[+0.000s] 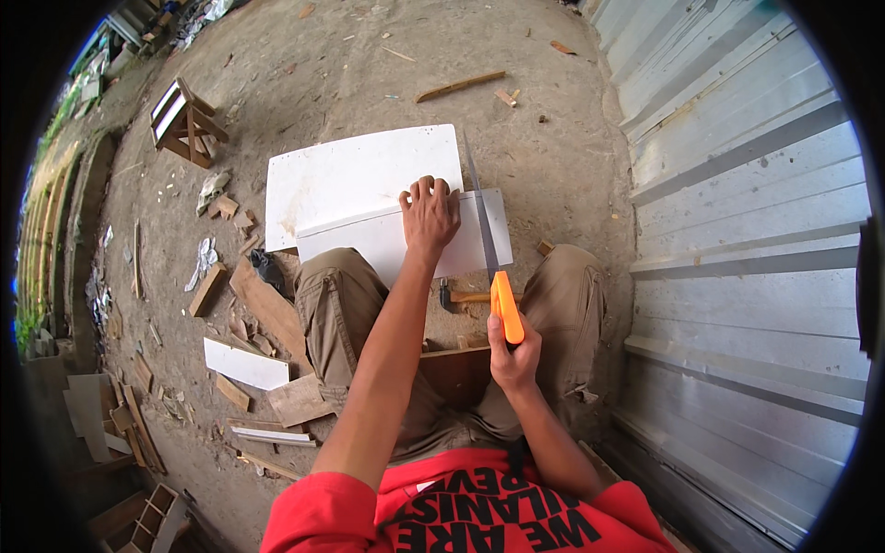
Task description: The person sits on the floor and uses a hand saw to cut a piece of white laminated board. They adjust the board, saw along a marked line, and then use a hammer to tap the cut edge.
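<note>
My right hand [514, 358] is wrapped round the orange handle of a handsaw [501, 297]. Its long grey blade points away from me and lies across the right part of a narrow white board [355, 241]. My left hand [430, 219] bears down on that board with bent fingers curled at its far edge, left of the blade. Beneath and beyond it is a larger white panel [359, 175]. What holds the boards up is hidden. Between my knees a hammer [475, 297] with a dark head and wooden handle lies partly behind the saw handle.
Wood offcuts, a white strip [245, 363] and a brown plank [269, 309] litter the ground at left. A small wooden stool [187, 125] stands far left. A wooden stick [460, 86] lies beyond the panel. Corrugated metal sheeting [747, 240] walls the right side.
</note>
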`<state>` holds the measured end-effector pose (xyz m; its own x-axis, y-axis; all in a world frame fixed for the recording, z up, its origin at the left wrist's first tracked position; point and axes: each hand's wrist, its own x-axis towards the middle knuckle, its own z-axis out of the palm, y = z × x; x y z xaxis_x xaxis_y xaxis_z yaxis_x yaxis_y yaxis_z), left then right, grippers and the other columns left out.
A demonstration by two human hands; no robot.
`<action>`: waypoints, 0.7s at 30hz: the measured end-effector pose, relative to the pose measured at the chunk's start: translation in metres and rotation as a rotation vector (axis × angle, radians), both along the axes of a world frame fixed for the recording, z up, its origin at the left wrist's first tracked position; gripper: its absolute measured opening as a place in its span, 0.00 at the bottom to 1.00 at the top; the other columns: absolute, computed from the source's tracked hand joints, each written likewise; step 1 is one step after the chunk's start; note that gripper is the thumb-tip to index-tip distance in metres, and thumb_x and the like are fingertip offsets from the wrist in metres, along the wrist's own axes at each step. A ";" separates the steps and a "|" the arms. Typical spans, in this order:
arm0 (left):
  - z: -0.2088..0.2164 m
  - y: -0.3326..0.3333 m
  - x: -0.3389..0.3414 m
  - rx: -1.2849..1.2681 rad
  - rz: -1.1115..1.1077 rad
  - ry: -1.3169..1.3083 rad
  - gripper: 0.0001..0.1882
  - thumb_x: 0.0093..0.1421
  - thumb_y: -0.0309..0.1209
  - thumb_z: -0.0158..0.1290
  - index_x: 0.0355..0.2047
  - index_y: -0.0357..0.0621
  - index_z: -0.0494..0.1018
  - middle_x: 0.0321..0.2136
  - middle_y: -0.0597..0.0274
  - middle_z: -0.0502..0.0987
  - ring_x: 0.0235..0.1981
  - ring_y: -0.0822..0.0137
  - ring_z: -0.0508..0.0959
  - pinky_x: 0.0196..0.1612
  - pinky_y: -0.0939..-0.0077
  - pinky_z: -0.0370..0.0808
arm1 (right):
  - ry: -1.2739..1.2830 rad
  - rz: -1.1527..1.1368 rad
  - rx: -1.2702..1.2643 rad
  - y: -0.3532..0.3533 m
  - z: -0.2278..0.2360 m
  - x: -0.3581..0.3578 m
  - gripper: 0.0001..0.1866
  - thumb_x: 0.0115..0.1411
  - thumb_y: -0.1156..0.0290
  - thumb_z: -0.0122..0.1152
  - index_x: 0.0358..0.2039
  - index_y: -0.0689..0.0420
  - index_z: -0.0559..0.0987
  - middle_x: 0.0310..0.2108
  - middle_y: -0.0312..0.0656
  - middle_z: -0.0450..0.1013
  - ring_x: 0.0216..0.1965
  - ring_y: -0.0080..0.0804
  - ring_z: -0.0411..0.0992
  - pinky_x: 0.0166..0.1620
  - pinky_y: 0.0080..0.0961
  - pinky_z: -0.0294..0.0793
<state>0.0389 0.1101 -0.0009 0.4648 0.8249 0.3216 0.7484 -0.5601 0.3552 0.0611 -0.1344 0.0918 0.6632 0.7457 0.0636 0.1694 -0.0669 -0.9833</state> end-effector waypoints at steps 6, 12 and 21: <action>0.004 0.018 0.010 -0.145 -0.048 0.088 0.15 0.67 0.42 0.47 0.37 0.43 0.73 0.38 0.54 0.76 0.46 0.54 0.73 0.50 0.52 0.65 | 0.015 -0.008 -0.060 -0.002 0.004 -0.002 0.12 0.64 0.68 0.62 0.30 0.64 0.76 0.19 0.35 0.69 0.23 0.17 0.64 0.28 0.22 0.66; 0.002 0.029 0.015 -0.160 -0.053 0.043 0.17 0.68 0.42 0.46 0.32 0.41 0.74 0.35 0.55 0.77 0.43 0.55 0.75 0.48 0.56 0.67 | 0.007 -0.048 -0.098 -0.001 0.023 -0.003 0.11 0.64 0.67 0.62 0.33 0.64 0.77 0.20 0.38 0.70 0.23 0.19 0.65 0.28 0.23 0.67; -0.002 0.029 0.021 -0.167 0.037 0.035 0.15 0.65 0.38 0.47 0.29 0.41 0.75 0.33 0.55 0.78 0.42 0.55 0.75 0.47 0.56 0.68 | -0.036 -0.024 -0.206 0.012 0.056 0.005 0.13 0.64 0.67 0.63 0.30 0.64 0.75 0.19 0.40 0.69 0.21 0.21 0.64 0.27 0.24 0.66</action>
<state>0.0598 0.1391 -0.0032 0.4416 0.8823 0.1627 0.7807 -0.4673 0.4149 0.0661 -0.1222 0.1476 0.6813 0.7292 -0.0647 0.2000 -0.2703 -0.9418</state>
